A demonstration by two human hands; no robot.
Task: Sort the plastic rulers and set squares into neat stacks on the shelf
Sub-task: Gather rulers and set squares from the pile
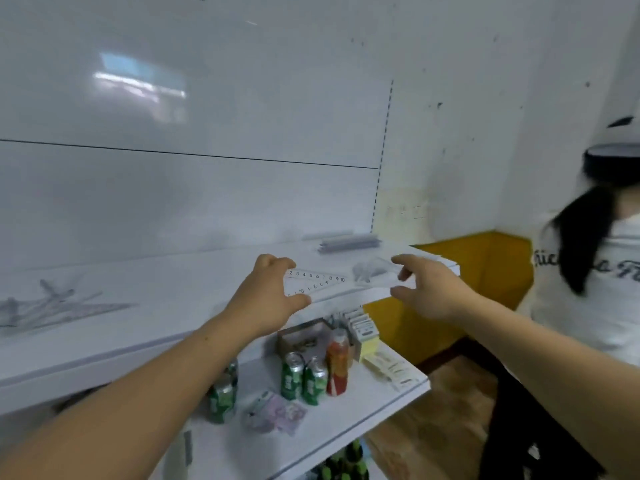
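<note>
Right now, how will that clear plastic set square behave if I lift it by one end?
Probably stiff: the clear plastic set square looks flat and unbent where the left hand pinches it. Likely light, being thin. Smooth plastic may slip.

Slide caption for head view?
Left hand grips a clear set square above the shelf; right hand at its far end.

A: Clear plastic pieces over the shelf?
B: Two. One clear triangular plastic set square with printed numbers [313,285], one blurred clear plastic piece [375,270] beside it.
A: Piles on the white upper shelf [173,299]?
B: Two. One tidy stack of clear plastic rulers [349,243], one loose heap of clear plastic set squares [52,306]. Pieces per pile, uncountable.
A: Below?
B: Green drink cans [292,375], three sure; a fourth possible behind the leftmost. One red-orange plastic bottle [337,365]. One brown cardboard box [298,336]. One yellow paper block [369,344].
</note>
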